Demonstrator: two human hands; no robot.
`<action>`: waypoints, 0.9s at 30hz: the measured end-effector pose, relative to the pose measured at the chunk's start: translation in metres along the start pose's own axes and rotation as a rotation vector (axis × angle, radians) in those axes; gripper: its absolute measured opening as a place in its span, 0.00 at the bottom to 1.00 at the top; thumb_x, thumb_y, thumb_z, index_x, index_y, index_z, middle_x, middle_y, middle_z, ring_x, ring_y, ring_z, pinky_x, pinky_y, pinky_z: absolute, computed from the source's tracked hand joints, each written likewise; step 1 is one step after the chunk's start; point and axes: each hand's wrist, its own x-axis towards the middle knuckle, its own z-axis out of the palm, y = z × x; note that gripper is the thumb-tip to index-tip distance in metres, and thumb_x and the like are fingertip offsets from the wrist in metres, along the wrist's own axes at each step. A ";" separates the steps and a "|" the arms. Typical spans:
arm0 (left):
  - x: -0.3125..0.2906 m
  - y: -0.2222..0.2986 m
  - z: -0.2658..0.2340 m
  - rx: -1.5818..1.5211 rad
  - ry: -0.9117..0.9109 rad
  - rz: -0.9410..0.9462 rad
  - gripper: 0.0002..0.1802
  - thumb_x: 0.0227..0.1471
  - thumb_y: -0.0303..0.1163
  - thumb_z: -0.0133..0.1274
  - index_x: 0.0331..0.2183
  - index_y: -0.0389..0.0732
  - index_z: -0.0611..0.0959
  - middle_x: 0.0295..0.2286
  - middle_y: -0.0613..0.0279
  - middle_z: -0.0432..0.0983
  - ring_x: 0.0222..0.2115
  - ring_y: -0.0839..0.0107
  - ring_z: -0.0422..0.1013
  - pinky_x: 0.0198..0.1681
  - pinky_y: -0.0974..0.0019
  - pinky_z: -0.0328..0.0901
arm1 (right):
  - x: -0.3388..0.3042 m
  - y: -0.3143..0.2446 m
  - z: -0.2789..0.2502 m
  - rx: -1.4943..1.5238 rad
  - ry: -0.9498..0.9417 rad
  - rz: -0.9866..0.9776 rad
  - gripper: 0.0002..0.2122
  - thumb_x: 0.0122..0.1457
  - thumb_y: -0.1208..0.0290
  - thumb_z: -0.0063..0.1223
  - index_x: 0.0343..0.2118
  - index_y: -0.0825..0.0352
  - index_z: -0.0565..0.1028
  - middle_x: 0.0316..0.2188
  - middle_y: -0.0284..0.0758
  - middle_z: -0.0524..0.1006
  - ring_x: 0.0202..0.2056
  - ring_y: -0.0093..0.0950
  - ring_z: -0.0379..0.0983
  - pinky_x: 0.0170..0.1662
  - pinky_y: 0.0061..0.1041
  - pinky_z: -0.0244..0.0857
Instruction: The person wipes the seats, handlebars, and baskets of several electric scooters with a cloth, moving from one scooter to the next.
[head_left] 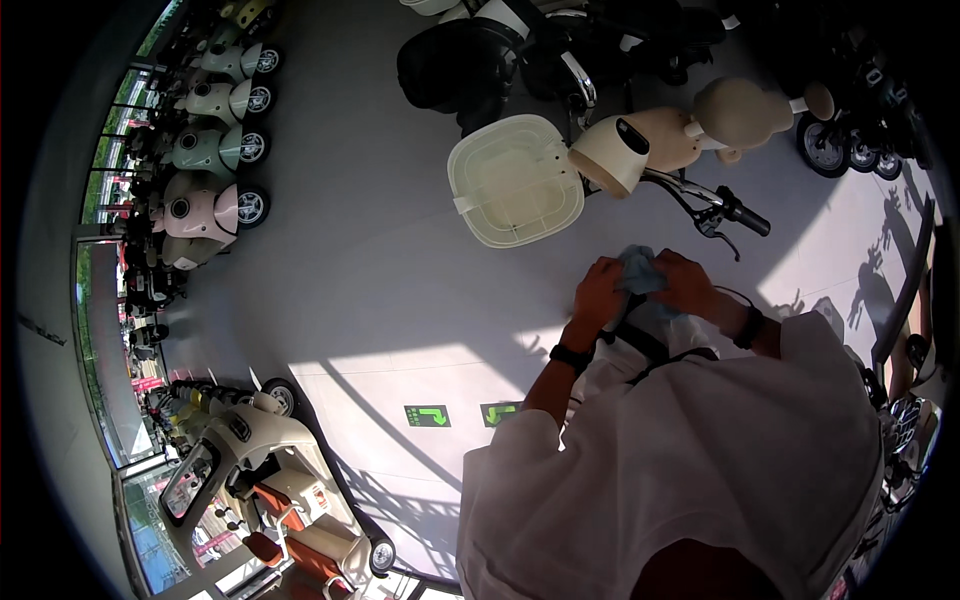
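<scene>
The area is a showroom with a smooth grey floor (360, 250), partly lit by sunlight, and a glazed wall (98, 350) along the left side. A row of pastel scooters with round, spoked-look front wheels stands along this wall; the row includes a pink scooter (200, 215) and a pale green scooter (205, 150). At lower left stands a cream open-sided vehicle (262, 425) with orange-brown seats (280, 505). Two dark rectangular floor markers with green arrows (428, 416) lie left of the person's left forearm.

Ahead of the hands is a cream two-wheeler with a pale, rounded-square plastic basket (515, 190), a cream rounded cowl with a dark oval panel (607, 160), and a black handlebar grip (748, 213) with its lever.

The blue-grey soft cloth (638, 268) is bunched between the two hands, below the cowl and apart from it. The left hand (599, 290) grips its left side, fingers curled closed. The right hand (687, 284) grips its right side, fingers likewise bent inward. A black band (572, 356) encircles the left wrist.
</scene>
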 end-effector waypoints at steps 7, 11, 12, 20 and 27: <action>-0.011 -0.080 -0.095 0.091 0.164 -0.196 0.27 0.39 0.23 0.52 0.47 0.41 0.75 0.46 0.55 0.70 0.47 0.50 0.68 0.47 0.54 0.68 | 0.116 -0.072 0.061 0.123 0.015 -0.136 0.28 0.41 0.68 0.67 0.48 0.66 0.71 0.41 0.41 0.71 0.44 0.41 0.72 0.46 0.36 0.70; 0.010 -0.122 -0.149 0.135 0.335 -0.277 0.29 0.39 0.20 0.50 0.49 0.38 0.74 0.45 0.50 0.70 0.47 0.48 0.68 0.50 0.54 0.66 | 0.201 -0.112 0.099 0.173 0.104 -0.195 0.30 0.43 0.72 0.66 0.53 0.64 0.70 0.43 0.42 0.71 0.44 0.42 0.72 0.46 0.37 0.70; 0.016 -0.134 -0.160 0.156 0.407 -0.302 0.29 0.39 0.19 0.49 0.49 0.38 0.74 0.45 0.50 0.70 0.47 0.47 0.68 0.50 0.54 0.66 | 0.220 -0.123 0.104 0.184 0.105 -0.183 0.30 0.43 0.72 0.66 0.53 0.64 0.70 0.43 0.42 0.71 0.44 0.42 0.72 0.46 0.37 0.70; 0.084 -0.191 -0.248 0.122 0.429 -0.310 0.34 0.41 0.16 0.46 0.55 0.36 0.68 0.51 0.46 0.64 0.52 0.46 0.62 0.56 0.51 0.61 | 0.345 -0.171 0.108 0.220 0.264 -0.243 0.36 0.45 0.80 0.63 0.60 0.58 0.64 0.49 0.44 0.69 0.47 0.44 0.70 0.48 0.38 0.68; 0.174 -0.244 -0.247 0.111 0.295 -0.159 0.38 0.44 0.16 0.49 0.59 0.38 0.63 0.56 0.44 0.58 0.58 0.45 0.56 0.60 0.50 0.57 | 0.417 -0.131 0.097 -0.062 0.357 -0.132 0.34 0.49 0.81 0.58 0.61 0.50 0.64 0.56 0.45 0.64 0.57 0.46 0.63 0.57 0.41 0.64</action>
